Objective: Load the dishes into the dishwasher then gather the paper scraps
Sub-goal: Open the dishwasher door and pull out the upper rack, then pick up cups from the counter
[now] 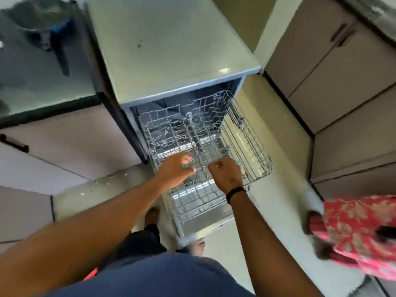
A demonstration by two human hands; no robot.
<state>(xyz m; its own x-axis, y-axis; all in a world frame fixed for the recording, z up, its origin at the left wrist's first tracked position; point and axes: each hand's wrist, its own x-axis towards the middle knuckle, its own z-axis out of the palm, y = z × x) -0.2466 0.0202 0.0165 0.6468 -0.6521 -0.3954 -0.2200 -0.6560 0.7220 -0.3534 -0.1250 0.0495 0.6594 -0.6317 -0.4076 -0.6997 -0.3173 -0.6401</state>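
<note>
Dishwasher [171, 52]: grey, flat-topped, at 12 o'clock from me, door [203, 224] dropped open toward 6 o'clock. Cabinets [342, 86]: beige doors with dark handles, at 2 o'clock; more beige fronts at 9 o'clock beneath a counter [42, 82]. Counter holds a dark pan [40, 24], blurred, at 10 o'clock. Upper rack [192, 133]: grey wire, drawn out over the open door, centre of view; I see no dishes in it. Lower rack [192, 198]: grey wire, partly seen beneath the upper one, above the door's steel lining. Second person [360, 232]: red floral garment and a foot, at 4 o'clock, well apart from the dishwasher. My left hand [176, 168]: at the upper rack's front edge, fingers curled onto the wires; grip itself blurred, though contact appears plain. My right hand [227, 172]: just beside the left, also at the front edge, fingers curled down over the wire. Wristband [234, 194]: black, on my right wrist. My feet [152, 215]: bare, on the pale floor at 6 o'clock, beside the door.
</note>
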